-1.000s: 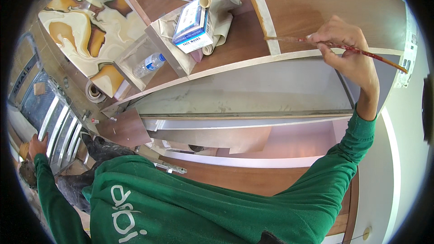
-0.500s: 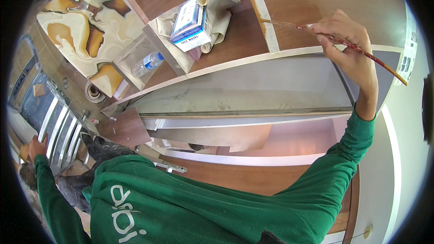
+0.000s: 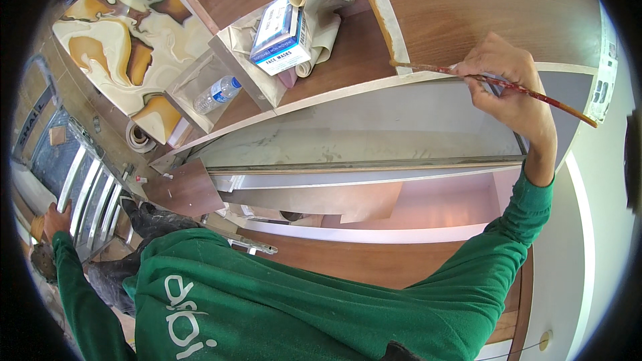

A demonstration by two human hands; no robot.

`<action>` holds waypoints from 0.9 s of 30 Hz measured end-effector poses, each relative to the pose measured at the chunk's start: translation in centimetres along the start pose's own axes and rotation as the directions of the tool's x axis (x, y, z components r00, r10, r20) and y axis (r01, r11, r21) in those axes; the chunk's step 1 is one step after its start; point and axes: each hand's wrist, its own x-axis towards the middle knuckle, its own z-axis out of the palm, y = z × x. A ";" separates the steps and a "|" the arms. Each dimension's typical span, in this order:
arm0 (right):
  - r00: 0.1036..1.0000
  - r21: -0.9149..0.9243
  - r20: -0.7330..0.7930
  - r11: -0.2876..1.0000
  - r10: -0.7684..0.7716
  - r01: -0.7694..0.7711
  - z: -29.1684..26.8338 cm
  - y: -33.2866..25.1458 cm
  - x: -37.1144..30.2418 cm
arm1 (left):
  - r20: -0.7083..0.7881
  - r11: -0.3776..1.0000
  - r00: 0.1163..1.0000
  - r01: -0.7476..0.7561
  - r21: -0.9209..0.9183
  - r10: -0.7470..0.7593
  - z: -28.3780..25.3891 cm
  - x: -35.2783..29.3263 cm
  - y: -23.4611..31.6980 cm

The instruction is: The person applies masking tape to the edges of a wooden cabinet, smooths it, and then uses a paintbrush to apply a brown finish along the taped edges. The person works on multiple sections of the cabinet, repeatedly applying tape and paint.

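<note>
My right hand [image 3: 508, 80] pinches a slim paintbrush [image 3: 558, 103] with a red, paint-stained handle. Its tip is at the lower end of a brown edge strip [image 3: 379, 17], beside pale masking tape [image 3: 394, 23] on the wooden panel. At the far left, my left hand [image 3: 56, 220] is low by a metal ladder [image 3: 83, 187], fingers curled. A tan object [image 3: 37, 228] is close to that hand; what the fingers hold is not clear.
A blue-and-white mask box [image 3: 281, 40] and folded beige sheet [image 3: 328, 30] lie on the wooden surface. Nearby are a plastic bottle [image 3: 217, 93] in a compartment and a marbled brown-and-cream panel [image 3: 134, 33]. A pale recessed panel [image 3: 361, 130] runs below the wooden ledge.
My right hand has moved down with the paintbrush. The tip has slid down the brown edge strip to its lower end. My left hand looks almost unmoved.
</note>
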 end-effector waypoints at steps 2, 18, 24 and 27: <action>1.000 -0.004 0.006 1.000 -0.002 0.002 0.1 0.3 -0.3 | 0.010 1.000 1.000 0.007 0.004 -0.007 0.1 0.1 -0.1; 0.997 0.030 -0.043 0.998 0.057 -0.056 0.2 -0.1 -0.9 | 0.013 1.000 1.000 -0.014 0.002 0.014 -0.2 0.1 0.0; 0.999 0.003 -0.009 0.999 0.048 -0.048 0.0 0.0 -0.9 | 0.008 1.000 1.000 -0.008 0.016 0.008 0.3 0.2 -0.3; 1.000 -0.003 0.001 1.000 0.030 -0.030 0.0 -0.1 -0.8 | 0.016 1.000 1.000 -0.011 0.026 0.010 0.6 0.3 -0.4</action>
